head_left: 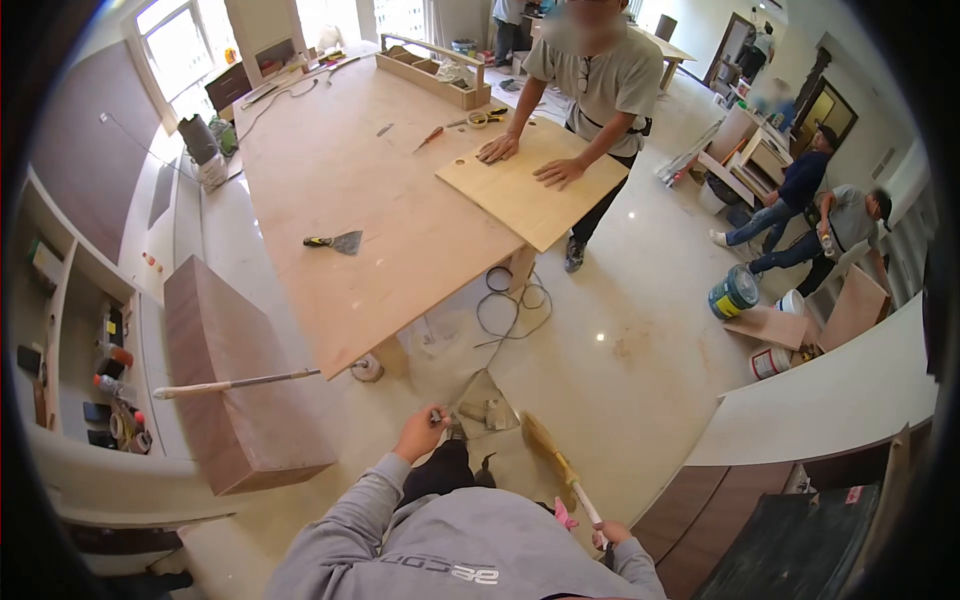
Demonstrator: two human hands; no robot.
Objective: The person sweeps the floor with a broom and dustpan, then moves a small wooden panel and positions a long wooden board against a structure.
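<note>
My left hand is closed around the handle of a dustpan, low in front of me near my foot. Some debris lies in the pan. In my right hand is the white handle of a broom, and its yellowish bristles reach the floor just right of the dustpan. A bit of pink cloth shows beside the broom handle.
Ahead stands a large wooden worktable with a scraper and a tool box. Across it a person presses on a plywood board. Cable lies beneath. Two people sit right, near buckets.
</note>
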